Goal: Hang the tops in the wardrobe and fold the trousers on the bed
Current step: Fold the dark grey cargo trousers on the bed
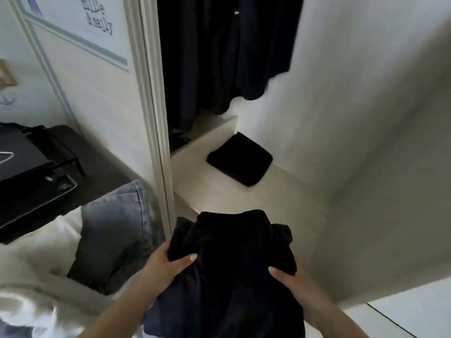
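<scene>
Bundled black clothes (229, 264) are being held up right at the camera, in front of the open wardrobe (244, 198). Dark tops (219, 57) are hanging inside it, and a folded black piece (240, 159) is lying on its pale floor, well apart from the bundle. Grey jeans (117, 237) are being reflected in the mirror door (97, 98) to the left, folded on a white bed (36, 259). The bundle is being gripped by the left hand (166, 264) and the right hand (292, 281), thumbs pressed on top.
</scene>
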{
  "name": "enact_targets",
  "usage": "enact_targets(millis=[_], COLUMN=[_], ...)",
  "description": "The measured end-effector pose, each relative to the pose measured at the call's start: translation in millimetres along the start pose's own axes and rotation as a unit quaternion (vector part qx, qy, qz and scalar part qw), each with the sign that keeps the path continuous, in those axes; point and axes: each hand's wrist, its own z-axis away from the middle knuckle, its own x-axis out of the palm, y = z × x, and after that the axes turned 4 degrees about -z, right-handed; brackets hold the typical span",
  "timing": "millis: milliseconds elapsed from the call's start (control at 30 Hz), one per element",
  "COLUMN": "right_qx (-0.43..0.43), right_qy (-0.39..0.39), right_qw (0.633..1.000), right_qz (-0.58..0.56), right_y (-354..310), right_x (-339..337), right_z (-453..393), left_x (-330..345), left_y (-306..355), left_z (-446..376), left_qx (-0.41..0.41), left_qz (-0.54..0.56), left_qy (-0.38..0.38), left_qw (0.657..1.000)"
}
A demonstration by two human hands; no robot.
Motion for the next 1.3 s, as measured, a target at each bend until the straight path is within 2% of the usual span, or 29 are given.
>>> enact_targets(millis=[300, 500, 633, 767, 933, 1067, 1167, 1200, 1233, 1267, 1300], right_qx=[-0.001, 0.017, -0.009, -0.03, -0.015, 0.039, 0.086, 0.103, 0.117, 0.1, 0.078], right_qy=[0.147, 0.16, 0.224, 0.269, 0.325, 0.307, 0.34, 0.36, 0.375, 0.375, 0.362], right_qw=[0.989, 0.985, 0.971, 0.96, 0.946, 0.948, 0.925, 0.902, 0.856, 0.826, 0.812], right_qz=[-0.001, -0.059, -0.078, -0.075, 0.014, 0.073, 0.145, 0.216, 0.336, 0.409, 0.45], right_y=[-5, -10, -24, -33, -14, 15, 33, 39, 46, 48, 50], right_x=[-6, -44, -81, -115, -183, -209, -204, -198, -191, -179, -166], right_z=[-62, -105, -147, -194, -260, -289, -296, -295, -292, -288, -284], left_x=[32, 78, 117, 162, 223, 252, 255, 255, 254, 253, 254], left_y=[37, 71, 96, 107, 82, 37, 19, 15, 12, 10, 8], left_z=[-131, -199, -244, -296, -364, -385, -384, -382, -376, -369, -361], left_qx=[0.002, 0.03, 0.026, 0.031, 0.03, 0.028, 0.112, 0.168, 0.232, 0.3, 0.357], left_qz=[-0.098, -0.152, -0.129, -0.115, -0.103, -0.179, -0.266, -0.322, -0.366, -0.389, -0.405], left_qy=[-0.142, -0.234, -0.289, -0.303, -0.28, -0.23, -0.175, -0.146, -0.121, -0.114, -0.131], left_qw=[0.985, 0.96, 0.948, 0.946, 0.954, 0.956, 0.941, 0.92, 0.893, 0.864, 0.831])
